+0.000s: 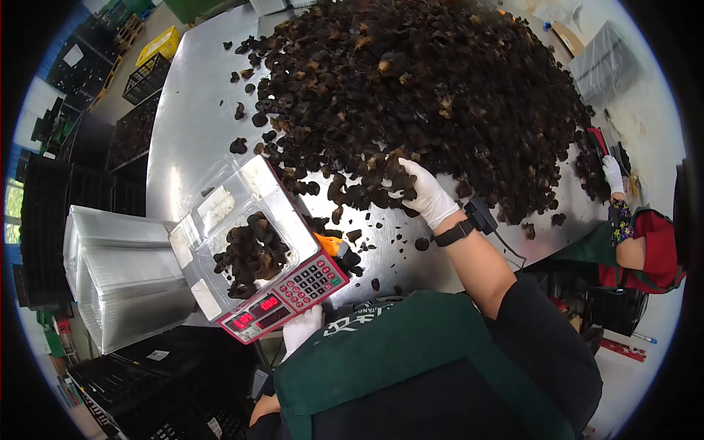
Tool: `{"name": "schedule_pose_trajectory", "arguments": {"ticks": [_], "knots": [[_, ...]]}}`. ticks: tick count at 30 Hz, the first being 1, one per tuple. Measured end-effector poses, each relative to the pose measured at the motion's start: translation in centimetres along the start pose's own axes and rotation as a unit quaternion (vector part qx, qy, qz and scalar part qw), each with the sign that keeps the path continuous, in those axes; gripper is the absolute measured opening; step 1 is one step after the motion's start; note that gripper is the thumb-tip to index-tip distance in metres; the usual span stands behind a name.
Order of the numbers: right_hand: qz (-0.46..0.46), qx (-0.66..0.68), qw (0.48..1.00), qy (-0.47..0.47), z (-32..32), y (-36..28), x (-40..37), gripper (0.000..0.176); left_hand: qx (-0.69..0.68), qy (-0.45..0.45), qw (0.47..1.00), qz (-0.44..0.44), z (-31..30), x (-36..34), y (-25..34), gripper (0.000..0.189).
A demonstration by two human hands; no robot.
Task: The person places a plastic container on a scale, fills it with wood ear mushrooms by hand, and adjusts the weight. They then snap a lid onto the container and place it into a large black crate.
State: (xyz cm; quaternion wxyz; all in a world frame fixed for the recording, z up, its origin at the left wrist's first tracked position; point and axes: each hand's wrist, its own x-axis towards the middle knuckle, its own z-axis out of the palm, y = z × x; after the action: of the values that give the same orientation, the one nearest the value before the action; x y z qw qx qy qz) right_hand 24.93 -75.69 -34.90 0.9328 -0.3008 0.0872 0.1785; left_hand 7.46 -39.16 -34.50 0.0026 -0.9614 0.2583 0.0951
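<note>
A large heap of dark brown wood ear mushrooms (411, 88) covers the metal table. At its near edge my right hand (427, 192), in a white glove, has its fingers curled round several mushrooms. My left hand (302, 330), also gloved, is at the front edge of the red and white digital scale (312, 282); its fingers are partly hidden. On the scale lies a clear plastic box (253, 172), its lid part folded back, with a clump of mushrooms (251, 255) inside. Red digits glow on the scale's display (253, 314).
Stacked clear plastic boxes (121, 271) stand left of the scale. An orange object (331, 244) lies beside the scale among loose pieces. Black crates (169, 389) are below left. At the right, a co-worker's gloved hand (612, 174) is near a red-edged object (598, 139).
</note>
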Motion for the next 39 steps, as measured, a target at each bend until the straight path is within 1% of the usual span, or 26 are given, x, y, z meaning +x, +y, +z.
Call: {"name": "schedule_pose_trajectory", "arguments": {"ticks": [1, 2, 3, 4, 5, 6, 7, 8, 9, 11, 12, 13, 15, 16, 18, 19, 21, 23, 24, 27, 28, 30, 32, 35, 36, 39], "knots": [[0.009, 0.018, 1.000, 0.019, 0.2, 0.2, -0.3, 0.034, -0.020, 0.020, 1.000, 0.004, -0.5, 0.0, 0.0, 0.032], [0.017, 0.034, 0.999, 0.038, 2.1, 0.0, -0.8, 0.035, -0.094, 0.092, 0.991, 0.014, -0.7, 0.1, -0.1, 0.026], [0.026, 0.051, 0.997, 0.056, 3.4, -0.2, -1.2, 0.036, -0.157, 0.096, 0.983, -0.002, -1.7, 0.4, 0.2, 0.024], [0.019, 0.033, 0.999, 0.035, 3.6, -0.1, -1.7, 0.029, -0.219, 0.101, 0.970, -0.019, -3.4, 0.9, 1.0, 0.023], [-0.004, -0.017, 0.998, 0.064, 4.3, 0.1, -1.8, 0.026, -0.280, 0.105, 0.953, -0.038, -5.1, 1.5, 1.8, 0.022], [-0.025, -0.067, 0.993, 0.092, 5.1, 0.4, -1.7, 0.024, -0.315, 0.123, 0.941, -0.036, -6.3, 2.5, 2.7, 0.018], [-0.045, -0.118, 0.985, 0.118, 5.9, 0.7, -1.7, 0.021, -0.309, 0.149, 0.939, -0.004, -6.1, 3.5, 3.0, 0.018], [-0.041, -0.135, 0.984, 0.112, 6.3, 0.6, -2.1, 0.016, -0.335, 0.156, 0.929, 0.018, -5.9, 4.6, 3.3, 0.020], [-0.041, -0.166, 0.977, 0.124, 7.0, 0.7, -2.2, 0.016, -0.360, 0.163, 0.918, 0.040, -5.9, 5.7, 3.6, 0.023], [-0.044, -0.228, 0.961, 0.150, 8.1, 1.1, -2.1, 0.017, -0.364, 0.133, 0.921, 0.034, -6.9, 7.3, 4.4, 0.028], [-0.058, -0.258, 0.953, 0.145, 8.2, 1.4, -2.0, 0.016, -0.375, 0.140, 0.916, 0.026, -7.1, 7.9, 4.8, 0.035], [-0.062, -0.270, 0.950, 0.147, 8.7, 1.7, -2.1, 0.016, -0.389, 0.159, 0.907, 0.033, -7.8, 8.5, 4.9, 0.042], [-0.067, -0.295, 0.942, 0.149, 9.8, 2.2, -2.6, 0.016, -0.437, 0.218, 0.873, 0.004, -9.4, 9.7, 5.4, 0.049], [-0.041, -0.295, 0.946, 0.129, 9.6, 2.5, -2.6, 0.018, -0.448, 0.249, 0.859, -0.002, -10.5, 10.3, 5.6, 0.050], [0.012, -0.206, 0.974, 0.095, 10.2, 2.9, -3.0, 0.022, -0.440, 0.323, 0.838, 0.008, -11.1, 11.7, 5.3, 0.051], [0.038, -0.161, 0.983, 0.079, 10.3, 3.1, -3.2, 0.025, -0.410, 0.330, 0.850, -0.022, -10.9, 12.0, 4.9, 0.053], [0.038, -0.117, 0.992, 0.035, 9.5, 4.2, -3.2, 0.032, -0.392, 0.368, 0.843, -0.037, -11.4, 12.2, 4.7, 0.056], [0.039, -0.092, 0.995, 0.019, 9.5, 4.8, -3.3, 0.035, -0.417, 0.337, 0.843, -0.049, -11.4, 11.9, 4.4, 0.058], [0.069, -0.068, 0.995, 0.030, 9.1, 4.9, -3.2, 0.036, -0.431, 0.324, 0.841, -0.051, -11.5, 11.7, 4.4, 0.058], [0.094, -0.036, 0.991, -0.090, 9.0, 4.2, -3.6, 0.036, -0.464, 0.294, 0.834, -0.053, -12.2, 11.4, 4.4, 0.054], [0.083, -0.085, 0.992, -0.040, 9.8, 4.4, -3.7, 0.029, -0.470, 0.287, 0.833, -0.050, -12.4, 11.4, 4.4, 0.052], [0.060, -0.130, 0.989, -0.041, 11.7, 3.8, -4.4, 0.029, -0.494, 0.282, 0.820, -0.065, -12.7, 11.2, 4.4, 0.045], [0.038, -0.179, 0.982, -0.050, 11.9, 3.5, -4.5, 0.029, -0.487, 0.300, 0.819, -0.044, -12.5, 10.9, 4.2, 0.044], [0.017, -0.185, 0.982, -0.028, 12.0, 3.6, -4.4, 0.027, -0.474, 0.319, 0.820, -0.022, -12.1, 10.0, 4.1, 0.041], [0.005, -0.220, 0.975, -0.034, 12.4, 3.5, -4.5, 0.040, -0.472, 0.321, 0.821, -0.021, -11.9, 9.7, 4.1, 0.039], [0.003, -0.223, 0.974, -0.048, 12.8, 3.4, -4.5, 0.039, -0.480, 0.325, 0.815, -0.008, -11.8, 8.9, 4.1, 0.037]]}}
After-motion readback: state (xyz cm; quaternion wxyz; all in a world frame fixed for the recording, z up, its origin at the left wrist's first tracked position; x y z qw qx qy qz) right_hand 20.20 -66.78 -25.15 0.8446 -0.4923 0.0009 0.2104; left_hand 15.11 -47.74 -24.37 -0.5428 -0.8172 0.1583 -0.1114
